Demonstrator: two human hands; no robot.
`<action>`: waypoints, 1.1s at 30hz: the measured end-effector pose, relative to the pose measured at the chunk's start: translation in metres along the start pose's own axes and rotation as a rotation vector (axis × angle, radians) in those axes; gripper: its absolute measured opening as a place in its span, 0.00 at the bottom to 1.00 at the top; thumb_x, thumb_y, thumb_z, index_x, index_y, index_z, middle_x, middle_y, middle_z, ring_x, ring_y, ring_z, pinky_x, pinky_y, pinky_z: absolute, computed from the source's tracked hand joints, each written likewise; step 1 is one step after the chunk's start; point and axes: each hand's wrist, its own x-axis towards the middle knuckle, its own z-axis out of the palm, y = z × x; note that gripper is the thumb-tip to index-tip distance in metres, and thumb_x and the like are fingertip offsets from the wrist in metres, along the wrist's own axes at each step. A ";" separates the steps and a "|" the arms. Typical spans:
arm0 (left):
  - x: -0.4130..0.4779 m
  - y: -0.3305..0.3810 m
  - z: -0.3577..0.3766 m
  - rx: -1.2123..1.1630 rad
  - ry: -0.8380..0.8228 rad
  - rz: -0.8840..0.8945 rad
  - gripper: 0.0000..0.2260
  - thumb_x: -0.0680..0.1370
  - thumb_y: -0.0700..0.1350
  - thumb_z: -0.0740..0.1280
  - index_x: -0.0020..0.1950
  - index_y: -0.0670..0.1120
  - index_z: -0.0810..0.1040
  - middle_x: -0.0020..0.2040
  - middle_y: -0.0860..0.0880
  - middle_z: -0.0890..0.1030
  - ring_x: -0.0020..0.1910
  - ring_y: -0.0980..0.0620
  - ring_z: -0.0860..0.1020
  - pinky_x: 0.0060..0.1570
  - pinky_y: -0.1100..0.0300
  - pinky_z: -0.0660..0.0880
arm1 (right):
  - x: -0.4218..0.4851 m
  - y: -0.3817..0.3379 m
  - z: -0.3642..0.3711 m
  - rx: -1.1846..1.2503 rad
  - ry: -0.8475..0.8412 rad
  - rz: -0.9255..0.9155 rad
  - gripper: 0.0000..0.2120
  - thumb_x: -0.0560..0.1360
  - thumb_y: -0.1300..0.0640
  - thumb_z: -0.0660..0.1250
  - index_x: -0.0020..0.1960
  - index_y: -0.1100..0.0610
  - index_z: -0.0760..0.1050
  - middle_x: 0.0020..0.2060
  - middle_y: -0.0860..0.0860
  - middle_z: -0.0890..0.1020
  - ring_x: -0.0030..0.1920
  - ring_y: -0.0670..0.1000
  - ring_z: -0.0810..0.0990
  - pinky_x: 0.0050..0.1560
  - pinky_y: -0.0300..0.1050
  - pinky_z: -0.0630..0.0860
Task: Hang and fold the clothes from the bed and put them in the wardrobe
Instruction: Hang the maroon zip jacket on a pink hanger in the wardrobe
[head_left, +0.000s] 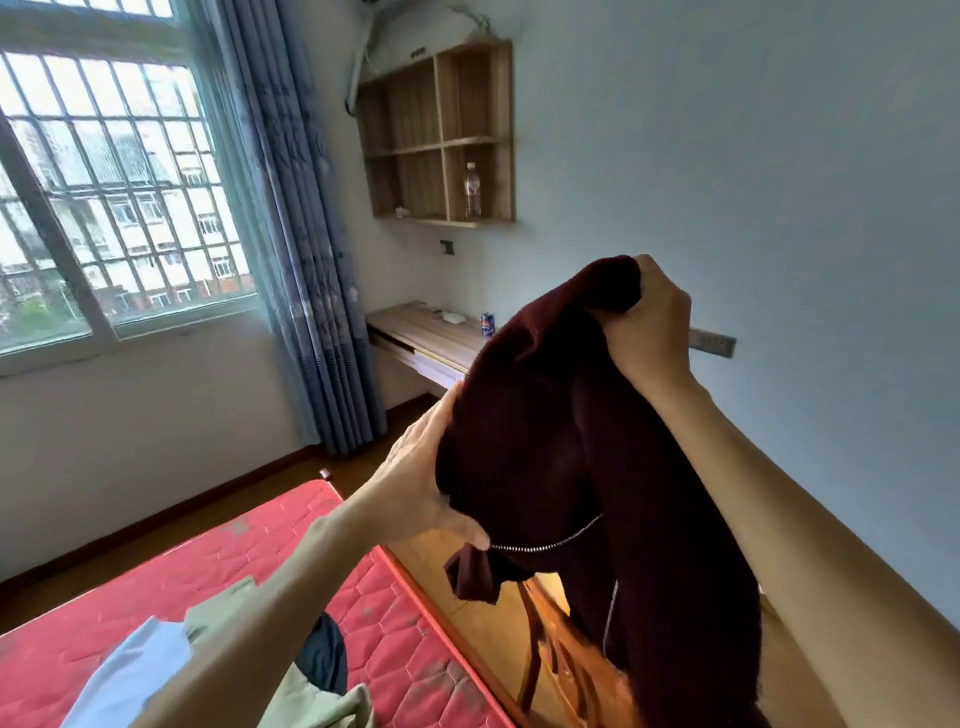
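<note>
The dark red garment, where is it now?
The dark red garment is held up right of centre by both hands, left hand and right hand, above the wooden chair.

Barred window (104, 208) w/ daylight, blue curtain (306, 234), wall shelf (441, 140), desk (431, 338), maybe chair (561, 660)

Both hands are up in open air before the bare wall, the dark red garment (597, 467) draped between them. Below it stands a wooden chair (561, 660), close beside the bed (395, 587). More clothes (218, 670) cover the mattress's near end.
</note>
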 end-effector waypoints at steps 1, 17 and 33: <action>0.001 0.004 -0.004 0.103 0.084 -0.009 0.64 0.54 0.59 0.84 0.79 0.65 0.46 0.74 0.56 0.64 0.72 0.53 0.64 0.70 0.49 0.66 | 0.006 -0.012 -0.005 0.026 0.018 -0.015 0.12 0.73 0.55 0.73 0.53 0.59 0.76 0.43 0.46 0.79 0.43 0.45 0.76 0.39 0.20 0.66; -0.004 0.171 -0.239 -0.284 0.721 0.277 0.10 0.63 0.39 0.81 0.38 0.49 0.84 0.33 0.55 0.84 0.35 0.54 0.83 0.38 0.58 0.81 | 0.035 -0.140 -0.057 0.127 -0.152 0.195 0.43 0.62 0.32 0.76 0.67 0.55 0.71 0.61 0.50 0.78 0.59 0.50 0.79 0.60 0.48 0.77; -0.135 0.097 -0.272 -0.029 0.502 0.079 0.25 0.64 0.34 0.79 0.59 0.43 0.77 0.39 0.45 0.82 0.34 0.55 0.80 0.36 0.62 0.78 | -0.103 -0.284 0.094 0.308 -0.615 -0.308 0.30 0.63 0.48 0.81 0.63 0.49 0.76 0.51 0.41 0.82 0.52 0.39 0.80 0.57 0.46 0.78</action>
